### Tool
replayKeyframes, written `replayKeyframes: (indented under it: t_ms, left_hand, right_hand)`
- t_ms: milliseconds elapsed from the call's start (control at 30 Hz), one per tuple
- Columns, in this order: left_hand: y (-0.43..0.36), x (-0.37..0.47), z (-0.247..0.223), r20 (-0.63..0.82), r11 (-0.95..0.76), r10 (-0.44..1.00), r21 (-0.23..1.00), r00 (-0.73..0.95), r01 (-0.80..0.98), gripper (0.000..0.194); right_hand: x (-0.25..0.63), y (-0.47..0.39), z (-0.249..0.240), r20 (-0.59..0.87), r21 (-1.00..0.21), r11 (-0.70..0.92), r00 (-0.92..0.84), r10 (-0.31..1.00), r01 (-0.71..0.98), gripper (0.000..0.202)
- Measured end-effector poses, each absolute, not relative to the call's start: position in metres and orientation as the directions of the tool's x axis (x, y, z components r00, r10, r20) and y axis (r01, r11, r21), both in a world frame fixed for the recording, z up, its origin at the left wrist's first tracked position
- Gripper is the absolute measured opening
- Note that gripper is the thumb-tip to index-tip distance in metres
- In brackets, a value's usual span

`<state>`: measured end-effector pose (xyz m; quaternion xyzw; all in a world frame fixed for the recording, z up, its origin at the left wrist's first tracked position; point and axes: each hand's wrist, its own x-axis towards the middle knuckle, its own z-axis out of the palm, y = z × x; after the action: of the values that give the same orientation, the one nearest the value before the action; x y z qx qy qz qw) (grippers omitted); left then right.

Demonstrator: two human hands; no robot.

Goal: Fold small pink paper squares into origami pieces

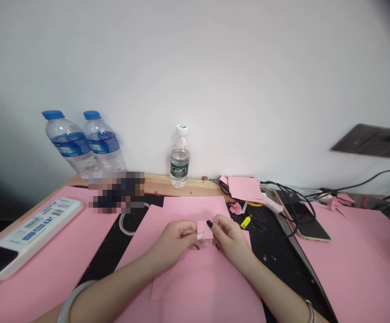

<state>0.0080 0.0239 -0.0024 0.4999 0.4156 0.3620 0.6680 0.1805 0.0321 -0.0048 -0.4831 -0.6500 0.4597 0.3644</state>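
A small folded piece of pink paper is held between my two hands, above larger pink sheets on the table. My left hand pinches its left side, thumb on the near face. On the right edge, my right hand grips the paper with a dark-nailed thumb on top. The fingers behind the paper are partly hidden. A crease or flap shows on its face near the left thumb.
Two large water bottles lean at the back left, and a smaller bottle stands by the wall. A white power bank-like device lies left. Black cables, a phone and pink paper pieces lie right.
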Motion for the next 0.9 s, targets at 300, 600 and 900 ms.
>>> replayKeyframes:
  t_ms: [300,600,900]
  left_hand:
    - [0.0213,0.0064,0.0000,-0.235,0.258,0.854,0.966,0.464,0.014,0.028]
    - [0.0232,0.0045,-0.0038,-0.101,0.131,0.927,0.990,0.361,-0.057,0.037]
    - [0.0192,0.0069,0.0012,-0.128,0.155,0.916,0.987,0.381,-0.042,0.033]
  right_hand:
    - [0.1788,0.0262,-0.0041,0.131,-0.879,0.270,-0.343,0.930,0.394,0.023]
    - [0.1788,0.0250,-0.0089,0.234,-0.868,0.331,-0.284,0.930,0.369,0.023]
    - [0.1762,0.0238,-0.0095,0.300,-0.833,0.373,-0.233,0.925,0.409,0.029]
